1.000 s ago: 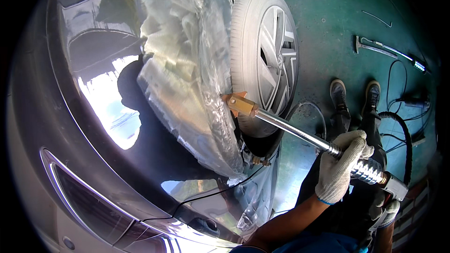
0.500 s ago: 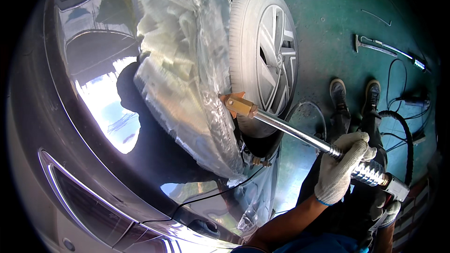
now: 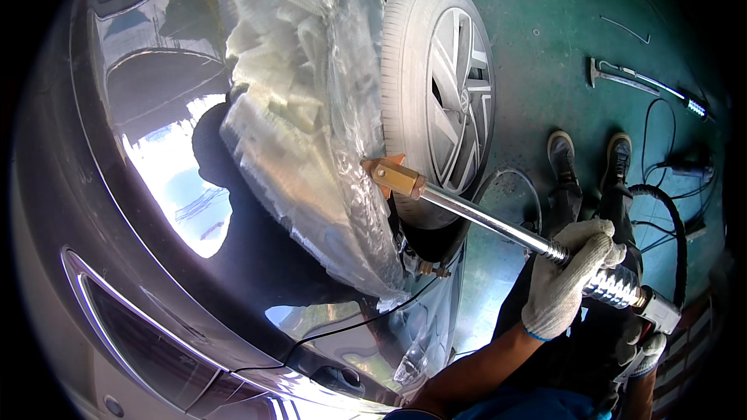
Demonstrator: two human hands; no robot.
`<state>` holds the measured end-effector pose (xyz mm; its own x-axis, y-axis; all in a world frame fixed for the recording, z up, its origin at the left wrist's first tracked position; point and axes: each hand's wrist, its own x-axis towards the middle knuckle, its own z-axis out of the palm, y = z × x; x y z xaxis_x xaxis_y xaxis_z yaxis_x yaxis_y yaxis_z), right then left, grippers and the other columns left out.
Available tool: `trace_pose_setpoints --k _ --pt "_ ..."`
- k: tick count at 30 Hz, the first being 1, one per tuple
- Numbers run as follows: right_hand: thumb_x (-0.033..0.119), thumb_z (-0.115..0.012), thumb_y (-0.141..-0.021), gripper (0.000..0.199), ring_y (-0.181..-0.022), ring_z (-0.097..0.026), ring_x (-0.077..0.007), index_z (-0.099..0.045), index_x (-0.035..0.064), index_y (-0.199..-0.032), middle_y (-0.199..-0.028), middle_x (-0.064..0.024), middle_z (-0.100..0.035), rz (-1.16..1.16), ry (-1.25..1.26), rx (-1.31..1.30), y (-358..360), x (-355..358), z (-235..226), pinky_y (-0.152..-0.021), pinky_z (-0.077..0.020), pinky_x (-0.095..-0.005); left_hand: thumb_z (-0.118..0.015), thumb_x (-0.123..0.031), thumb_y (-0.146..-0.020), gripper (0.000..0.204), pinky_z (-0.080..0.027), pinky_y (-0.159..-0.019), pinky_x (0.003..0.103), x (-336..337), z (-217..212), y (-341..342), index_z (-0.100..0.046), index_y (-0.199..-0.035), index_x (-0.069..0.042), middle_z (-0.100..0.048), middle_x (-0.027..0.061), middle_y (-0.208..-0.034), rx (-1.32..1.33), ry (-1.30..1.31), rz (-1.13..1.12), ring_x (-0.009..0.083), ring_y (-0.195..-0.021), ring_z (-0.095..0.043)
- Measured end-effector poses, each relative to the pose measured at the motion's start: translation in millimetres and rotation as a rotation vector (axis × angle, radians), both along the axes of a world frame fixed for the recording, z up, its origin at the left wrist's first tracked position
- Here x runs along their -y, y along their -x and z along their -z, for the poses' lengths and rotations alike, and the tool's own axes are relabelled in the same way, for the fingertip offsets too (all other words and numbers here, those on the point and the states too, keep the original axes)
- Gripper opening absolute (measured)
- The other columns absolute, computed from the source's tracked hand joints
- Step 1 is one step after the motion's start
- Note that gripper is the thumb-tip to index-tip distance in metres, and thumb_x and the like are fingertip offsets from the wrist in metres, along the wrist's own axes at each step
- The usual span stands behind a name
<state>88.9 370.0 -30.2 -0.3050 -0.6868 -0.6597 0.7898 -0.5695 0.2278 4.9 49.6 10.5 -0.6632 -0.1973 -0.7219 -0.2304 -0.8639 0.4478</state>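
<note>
A dent puller gun [image 3: 490, 222] with a chrome shaft, a coiled spring and a copper-coloured tip slants across the middle. Its copper tip [image 3: 397, 176] touches the ground, bare-metal edge of the car's rear fender [image 3: 288, 132], just beside the tyre. My left hand [image 3: 572, 276], in a white knit glove, is wrapped round the shaft ahead of the spring. Low at the right, my right hand [image 3: 646, 354], also gloved, is closed at the tool's rear handle; part of its fingers is in shadow.
The wheel [image 3: 447, 97] stands right of the fender. A thin black cable [image 3: 366, 325] runs over the car body. On the green floor [image 3: 545, 54] lie a second puller tool [image 3: 642, 78], a bent rod [image 3: 626, 27] and a black hose [image 3: 673, 218]. My shoes [image 3: 562, 157] stand nearby.
The view has shifted very slightly. Both hands and the dent puller gun keep their places, with the tip still against the fender edge.
</note>
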Motion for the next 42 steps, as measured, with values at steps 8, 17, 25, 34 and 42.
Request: trace_pose_setpoints --k 8,17,25,34,42 --pt "0.03 -0.071 -0.073 0.055 -0.057 -0.061 -0.0327 -0.053 -0.0103 -0.106 -0.074 -0.0202 -0.061 -0.046 -0.059 -0.006 -8 -7 4 -0.05 -0.0513 -0.0403 -0.057 -0.002 -0.095 0.023 -0.054 -0.096 0.044 1 6 0 -0.061 -0.117 0.003 -0.067 0.0158 -0.096 -0.072 -0.029 0.007 0.0218 -0.09 -0.069" --pt "0.018 -0.069 -0.068 0.046 -0.058 -0.063 -0.0355 -0.057 -0.0126 -0.1 -0.072 -0.0254 -0.063 -0.072 -0.066 -0.038 11 21 9 -0.051 -0.0537 -0.041 -0.054 -0.005 -0.096 0.022 -0.053 -0.087 0.045 10 -16 17 -0.059 -0.116 0.003 -0.06 0.0091 -0.077 0.034 0.024 -0.109 0.0169 -0.071 -0.06" --pt "0.015 -0.068 -0.065 0.048 -0.059 -0.065 -0.0389 -0.059 -0.016 -0.101 -0.074 -0.0295 -0.064 -0.055 -0.174 -0.051 -8 -11 13 -0.052 -0.0566 -0.0435 -0.044 -0.022 -0.102 0.021 -0.047 -0.087 0.044 59 -2 38 -0.055 -0.105 -0.004 -0.048 0.0016 -0.059 -0.148 0.03 -0.084 0.0136 -0.054 -0.05" --pt "0.021 -0.068 -0.066 0.048 -0.053 -0.061 -0.0346 -0.059 -0.0125 -0.099 -0.068 -0.024 -0.063 0.012 -0.265 0.109 6 0 -6 -0.049 -0.0519 -0.0399 -0.056 -0.022 -0.098 0.036 -0.045 -0.075 0.03 55 -23 47 -0.039 -0.126 -0.006 -0.054 0.0047 -0.089 -0.016 0.24 -0.185 0.015 -0.082 -0.054" --pt "0.019 -0.069 -0.067 0.054 -0.054 -0.06 -0.0316 -0.055 -0.0109 -0.109 -0.073 -0.0209 -0.062 -0.066 -0.091 -0.037 -1 -9 11 -0.05 -0.0521 -0.0388 -0.048 -0.029 -0.102 0.022 -0.041 -0.042 0.027 164 -10 62 -0.051 -0.089 -0.01 -0.041 -0.0018 -0.06 -0.647 -0.175 -0.243 0.0099 -0.046 -0.036"
